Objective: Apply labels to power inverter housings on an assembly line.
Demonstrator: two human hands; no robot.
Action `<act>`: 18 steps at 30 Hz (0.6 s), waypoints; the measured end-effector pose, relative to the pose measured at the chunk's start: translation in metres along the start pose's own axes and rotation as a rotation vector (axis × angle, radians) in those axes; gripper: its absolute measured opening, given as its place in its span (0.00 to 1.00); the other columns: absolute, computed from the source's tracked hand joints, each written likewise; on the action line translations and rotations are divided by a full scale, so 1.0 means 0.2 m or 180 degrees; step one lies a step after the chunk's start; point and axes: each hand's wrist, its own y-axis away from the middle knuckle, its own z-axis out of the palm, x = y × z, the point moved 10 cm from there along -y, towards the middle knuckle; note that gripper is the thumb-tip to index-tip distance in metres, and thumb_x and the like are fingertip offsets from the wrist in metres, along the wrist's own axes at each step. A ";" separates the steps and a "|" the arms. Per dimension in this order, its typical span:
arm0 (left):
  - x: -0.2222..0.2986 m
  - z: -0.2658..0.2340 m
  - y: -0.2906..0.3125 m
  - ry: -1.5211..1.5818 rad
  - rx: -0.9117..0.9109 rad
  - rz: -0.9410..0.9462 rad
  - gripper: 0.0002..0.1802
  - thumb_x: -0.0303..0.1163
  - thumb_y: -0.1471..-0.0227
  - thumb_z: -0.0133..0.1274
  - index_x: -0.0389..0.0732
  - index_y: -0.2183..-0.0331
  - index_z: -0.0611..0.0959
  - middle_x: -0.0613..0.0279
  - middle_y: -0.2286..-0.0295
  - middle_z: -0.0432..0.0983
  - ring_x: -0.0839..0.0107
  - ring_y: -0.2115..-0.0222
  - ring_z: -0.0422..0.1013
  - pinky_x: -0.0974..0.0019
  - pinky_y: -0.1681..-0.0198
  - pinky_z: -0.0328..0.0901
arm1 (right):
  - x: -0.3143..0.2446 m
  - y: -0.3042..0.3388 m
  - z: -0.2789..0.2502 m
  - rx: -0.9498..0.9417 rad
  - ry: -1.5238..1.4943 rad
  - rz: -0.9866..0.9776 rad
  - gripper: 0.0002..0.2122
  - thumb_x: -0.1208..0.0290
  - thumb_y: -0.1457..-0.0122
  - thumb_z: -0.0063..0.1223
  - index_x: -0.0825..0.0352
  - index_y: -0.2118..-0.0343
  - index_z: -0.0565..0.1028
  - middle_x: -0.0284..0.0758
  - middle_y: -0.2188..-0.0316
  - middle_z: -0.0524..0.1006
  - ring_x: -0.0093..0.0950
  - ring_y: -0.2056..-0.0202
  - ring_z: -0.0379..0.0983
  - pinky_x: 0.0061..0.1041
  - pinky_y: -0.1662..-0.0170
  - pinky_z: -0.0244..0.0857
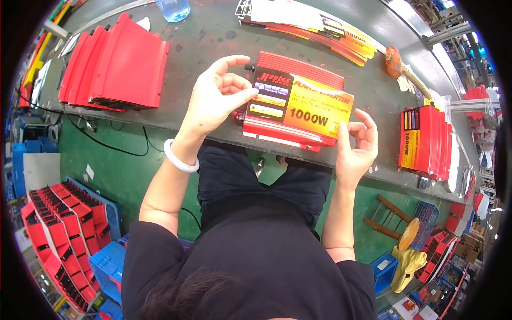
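Note:
A red power inverter [301, 66] with ribbed sides lies on the workbench in front of me. Over its top face is a black and yellow label [314, 106], whose right end reaches past the casing. My left hand [216, 93] has its thumb and fingers closed at the label's black left edge. At the yellow right end, my right hand [356, 146] holds the lower corner with its thumb and curled fingers. How firmly the label lies against the casing, I cannot tell. A white bracelet [181, 157] is on my left wrist.
Several red casings [130, 66] stand at the bench's left, and labelled inverters [426, 141] at its right. A stack of labels [309, 26] lies at the back, near a mallet [394, 61] and a clear blue container [173, 8]. A wooden stool [408, 234] is on the green floor.

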 end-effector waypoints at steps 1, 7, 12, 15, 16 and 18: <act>0.00 -0.01 0.00 0.0010 -0.0001 0.0015 0.31 0.21 0.53 0.61 0.34 0.47 0.68 0.65 0.74 0.77 0.82 0.72 0.73 0.78 0.67 0.67 | -0.01 0.00 0.00 0.0004 0.0046 -0.0025 0.18 0.83 0.47 0.58 0.71 0.52 0.71 0.26 0.76 0.73 0.14 0.71 0.68 0.17 0.59 0.63; -0.01 -0.01 0.00 0.0058 -0.0016 0.0031 0.33 0.21 0.54 0.61 0.35 0.46 0.67 0.64 0.74 0.77 0.82 0.72 0.73 0.78 0.67 0.67 | -0.03 0.01 0.02 -0.0005 0.0102 -0.0027 0.18 0.83 0.48 0.57 0.71 0.52 0.71 0.26 0.76 0.72 0.14 0.71 0.67 0.16 0.59 0.63; -0.03 0.00 0.01 0.0014 -0.0097 -0.0057 0.34 0.18 0.52 0.58 0.36 0.44 0.65 0.65 0.72 0.77 0.81 0.70 0.73 0.78 0.61 0.67 | -0.03 0.01 0.01 -0.0021 0.0104 -0.0029 0.18 0.84 0.48 0.57 0.71 0.52 0.71 0.26 0.76 0.72 0.14 0.71 0.67 0.16 0.59 0.63; -0.02 -0.01 0.00 0.0074 -0.0044 0.0043 0.34 0.20 0.54 0.61 0.35 0.45 0.67 0.64 0.74 0.77 0.81 0.72 0.73 0.78 0.67 0.67 | -0.03 0.01 0.01 -0.0025 0.0156 -0.0030 0.18 0.84 0.48 0.57 0.71 0.52 0.71 0.26 0.76 0.72 0.14 0.71 0.68 0.17 0.58 0.62; -0.02 -0.01 0.00 0.0077 -0.0047 0.0052 0.34 0.20 0.54 0.61 0.35 0.45 0.66 0.64 0.74 0.77 0.81 0.72 0.73 0.78 0.67 0.67 | -0.03 0.01 0.01 -0.0033 0.0164 -0.0030 0.18 0.83 0.48 0.57 0.71 0.52 0.71 0.26 0.76 0.72 0.14 0.71 0.68 0.17 0.57 0.62; -0.02 -0.01 0.00 0.0083 -0.0052 0.0062 0.35 0.20 0.54 0.61 0.35 0.45 0.66 0.64 0.74 0.77 0.81 0.72 0.73 0.78 0.67 0.67 | -0.03 0.01 0.01 -0.0039 0.0173 -0.0030 0.18 0.83 0.48 0.57 0.71 0.52 0.71 0.26 0.76 0.72 0.14 0.71 0.68 0.17 0.56 0.62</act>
